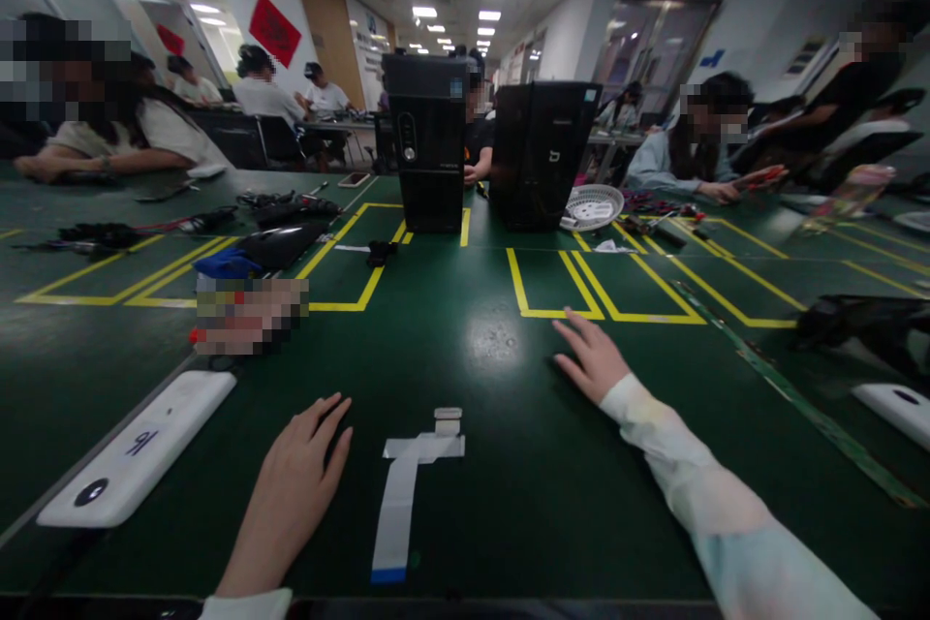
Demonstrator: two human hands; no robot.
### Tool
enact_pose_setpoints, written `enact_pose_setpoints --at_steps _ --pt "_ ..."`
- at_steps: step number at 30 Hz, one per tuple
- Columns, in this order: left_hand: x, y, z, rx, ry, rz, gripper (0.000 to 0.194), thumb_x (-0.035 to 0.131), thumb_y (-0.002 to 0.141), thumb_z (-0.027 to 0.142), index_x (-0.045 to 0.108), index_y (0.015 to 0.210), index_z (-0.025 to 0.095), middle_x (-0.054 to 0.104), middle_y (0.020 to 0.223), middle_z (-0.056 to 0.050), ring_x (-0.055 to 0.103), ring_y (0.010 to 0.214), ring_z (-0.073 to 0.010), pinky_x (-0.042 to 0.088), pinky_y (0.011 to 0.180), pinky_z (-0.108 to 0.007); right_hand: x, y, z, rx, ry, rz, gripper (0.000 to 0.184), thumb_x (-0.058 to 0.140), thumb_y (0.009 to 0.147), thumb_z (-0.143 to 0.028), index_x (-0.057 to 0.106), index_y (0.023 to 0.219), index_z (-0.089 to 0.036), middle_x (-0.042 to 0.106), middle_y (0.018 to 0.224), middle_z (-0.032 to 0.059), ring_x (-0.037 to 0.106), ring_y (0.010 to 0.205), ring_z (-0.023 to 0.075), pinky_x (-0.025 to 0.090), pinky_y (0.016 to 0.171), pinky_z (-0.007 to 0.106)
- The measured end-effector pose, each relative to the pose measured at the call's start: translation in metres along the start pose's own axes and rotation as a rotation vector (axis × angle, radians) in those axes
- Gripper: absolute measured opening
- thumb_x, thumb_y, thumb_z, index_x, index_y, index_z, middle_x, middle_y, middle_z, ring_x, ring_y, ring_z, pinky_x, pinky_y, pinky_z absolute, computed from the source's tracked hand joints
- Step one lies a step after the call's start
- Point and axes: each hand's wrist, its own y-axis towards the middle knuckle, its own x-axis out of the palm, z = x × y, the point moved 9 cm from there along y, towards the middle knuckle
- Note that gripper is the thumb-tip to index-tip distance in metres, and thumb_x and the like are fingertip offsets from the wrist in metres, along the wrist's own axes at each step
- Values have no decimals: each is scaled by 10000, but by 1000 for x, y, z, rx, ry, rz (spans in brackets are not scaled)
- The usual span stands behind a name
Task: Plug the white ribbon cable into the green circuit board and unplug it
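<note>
A flat white ribbon cable [396, 509] lies on the green table in front of me, with a blue tip at its near end and a small connector at its far end. Left of the cable, my left hand [291, 470] rests on the table with its fingers loosely extended and nothing in them. My right hand [592, 356] reaches forward over the table to the right, fingers spread and holding nothing. Its fingertips are near a yellow tape outline [563, 313]. Neither hand touches the cable.
Two black computer towers [428, 145] stand at the table's far side. A white device marked 16 [138, 455] lies at left, near a blurred item and a dark blue pouch [268, 252]. A green strip [799, 397] crosses the right side. Several people sit around.
</note>
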Motion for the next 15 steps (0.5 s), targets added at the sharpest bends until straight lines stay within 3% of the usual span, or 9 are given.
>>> enact_pose_setpoints --at_steps 2,4,6,10,15 --pt "0 0 0 -9 1 -12 521 337 918 437 585 1265 138 582 1310 -164 551 1200 -308 444 1005 -515 -13 -19 81 310 -111 74 575 370 922 -443 465 1368 -94 328 1487 206 293 1376 345 284 1090 521" --pt "0 1 0 -21 -4 -26 528 337 916 441 585 1267 134 578 1315 -165 545 1208 -313 447 1002 -516 -24 -57 156 647 -183 72 680 390 892 -492 426 1385 -25 285 1483 279 242 1377 416 244 1068 582" --pt "1 1 0 -27 -11 -34 536 339 914 442 582 1271 125 572 1321 -171 536 1217 -318 446 1002 -517 -36 -98 206 849 -195 59 782 381 869 -546 399 1386 40 261 1461 342 216 1365 465 220 1052 600" --pt "3 0 -2 -35 -25 -31 525 349 909 444 580 1274 145 572 1323 -159 533 1220 -315 447 998 -523 -59 -156 254 998 -205 58 859 279 858 -576 408 1323 134 348 1330 449 311 1288 510 278 968 645" --pt "3 0 -2 -3 -19 -8 517 349 914 430 576 1271 134 573 1317 -163 529 1219 -313 423 1025 -515 -56 -171 266 980 -174 -47 818 285 835 -609 559 1226 55 458 1285 396 452 1203 466 366 940 571"
